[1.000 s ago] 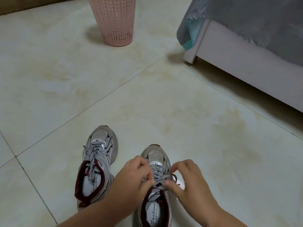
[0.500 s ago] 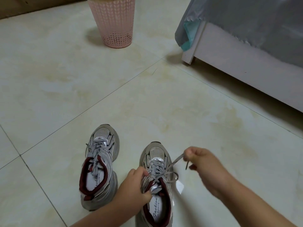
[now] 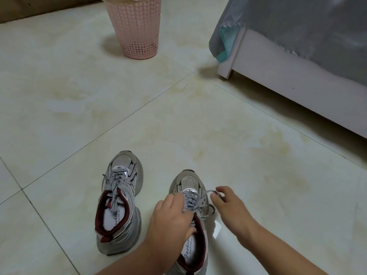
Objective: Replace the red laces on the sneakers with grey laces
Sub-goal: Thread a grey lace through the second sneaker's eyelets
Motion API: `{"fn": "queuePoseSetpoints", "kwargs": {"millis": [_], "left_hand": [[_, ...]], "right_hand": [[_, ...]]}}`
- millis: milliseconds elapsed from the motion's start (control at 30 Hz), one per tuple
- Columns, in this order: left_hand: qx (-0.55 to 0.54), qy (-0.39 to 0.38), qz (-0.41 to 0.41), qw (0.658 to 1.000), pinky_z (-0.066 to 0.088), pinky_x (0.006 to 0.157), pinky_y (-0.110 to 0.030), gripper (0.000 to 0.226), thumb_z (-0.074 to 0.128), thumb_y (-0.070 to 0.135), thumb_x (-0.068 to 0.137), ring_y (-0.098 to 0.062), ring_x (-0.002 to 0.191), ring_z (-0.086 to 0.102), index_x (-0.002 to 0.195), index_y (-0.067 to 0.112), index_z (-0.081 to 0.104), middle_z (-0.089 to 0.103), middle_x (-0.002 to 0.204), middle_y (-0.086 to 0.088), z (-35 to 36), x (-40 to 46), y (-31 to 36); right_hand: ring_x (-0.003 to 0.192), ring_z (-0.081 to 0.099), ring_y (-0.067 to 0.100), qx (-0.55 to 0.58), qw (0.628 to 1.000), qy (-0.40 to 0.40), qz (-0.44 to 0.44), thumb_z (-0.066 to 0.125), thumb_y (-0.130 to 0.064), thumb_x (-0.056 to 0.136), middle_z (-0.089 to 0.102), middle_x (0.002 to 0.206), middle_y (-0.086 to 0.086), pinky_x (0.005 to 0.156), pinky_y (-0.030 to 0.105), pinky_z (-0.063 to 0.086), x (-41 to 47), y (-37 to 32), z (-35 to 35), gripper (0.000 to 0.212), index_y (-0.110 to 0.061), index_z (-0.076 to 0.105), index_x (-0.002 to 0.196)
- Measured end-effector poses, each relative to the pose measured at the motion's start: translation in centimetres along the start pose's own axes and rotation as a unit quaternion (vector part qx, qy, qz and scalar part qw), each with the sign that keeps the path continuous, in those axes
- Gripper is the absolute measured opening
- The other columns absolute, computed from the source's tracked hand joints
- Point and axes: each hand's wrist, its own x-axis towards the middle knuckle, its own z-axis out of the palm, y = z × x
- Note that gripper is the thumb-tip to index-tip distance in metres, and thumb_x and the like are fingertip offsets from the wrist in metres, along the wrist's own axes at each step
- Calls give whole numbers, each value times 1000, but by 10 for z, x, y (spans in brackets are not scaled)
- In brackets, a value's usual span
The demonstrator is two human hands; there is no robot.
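Right sneaker [image 3: 190, 225], lower centre: grey lace [image 3: 200, 203] being tied.
Left hand [image 3: 170, 219] grips lace at the tongue; right hand [image 3: 228, 209] pinches its end (left sneaker [image 3: 119, 203] laced).

Cream tiled floor [image 3: 198, 120], stained yellowish, grout lines crossing. Pink perforated bin [image 3: 136, 28] at 11 o'clock. White bed frame [image 3: 288, 86] under grey cover [image 3: 307, 22] at 2 o'clock.

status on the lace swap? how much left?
Done, by the look of it: both sneakers carry grey laces, no red lace in view; the left sneaker is laced to the top. In hand: on the right sneaker, the left hand presses the lacing while the right hand pinches a grey lace end. Left: tying off that shoe.
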Motion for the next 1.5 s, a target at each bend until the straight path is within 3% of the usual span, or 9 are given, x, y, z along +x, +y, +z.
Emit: {"fn": "queuePoseSetpoints", "kwargs": {"millis": [133,267,367,533,667,800,867,1067,1500], "left_hand": [[-11,-49,-21,999,43,50,-20,44,85,53,21,-11,61,57,43,24,61,54,65,7,7,5,5],[-178,-75,-114,974,31,75,-13,11,69,32,77,-6,91,42,82,22,70,41,90,10,15,8,-2],[-399,-104,-202,888,32,67,-4,21,65,13,82,-3,77,47,63,24,62,47,82,10,6,9,-12],[-734,-183,-229,613,42,57,-26,20,62,4,79,-19,74,50,61,13,62,66,97,-11,-34,12,-34],[-793,-194,-217,536,54,63,-25,19,56,3,77,-10,78,67,61,9,64,71,103,-5,-45,13,-37],[-587,-175,-196,766,44,74,-11,16,57,9,87,-8,86,61,71,14,61,69,94,-10,-39,27,-32],[-517,-160,-171,823,39,70,-12,19,58,12,88,-10,77,53,70,18,58,62,80,-5,-37,37,-31],[-536,-213,-151,803,44,80,-25,18,61,11,86,-11,76,57,70,20,63,64,78,-4,-28,49,-21],[-672,-75,-288,678,51,63,-18,23,62,-11,78,-10,66,64,87,10,63,69,76,-3,-15,43,-21]], "right_hand": [[80,55,0,-101,992,-67,-39,58,-28,85,58,102,-10,63,5,39,-13,17,10,27,-28,49,110],[84,54,16,-201,972,-101,-72,62,-26,81,53,106,1,77,23,44,-13,29,21,25,-23,45,100],[83,52,18,-158,980,-107,-58,64,-19,80,52,105,4,79,29,45,-11,31,21,27,-19,48,101],[87,51,15,-124,985,-97,-64,64,-13,78,49,106,-2,81,31,46,-10,37,21,54,-33,47,126],[88,53,14,-110,986,-98,-81,64,-12,77,53,110,-3,86,31,48,-11,34,23,59,-41,47,126],[85,50,10,-199,971,-82,-102,62,-26,83,54,104,-6,79,23,40,-11,29,18,35,-34,54,116],[78,51,10,-196,972,-34,-125,58,-30,87,56,91,-7,71,23,39,-11,22,13,5,-28,59,91],[49,41,2,-95,979,53,-170,55,-13,86,49,47,-14,50,16,32,1,-10,-1,30,-23,51,58],[57,45,7,-12,994,-46,-101,63,-12,80,53,61,-6,59,21,38,-10,-5,26,18,-22,54,68]]}}
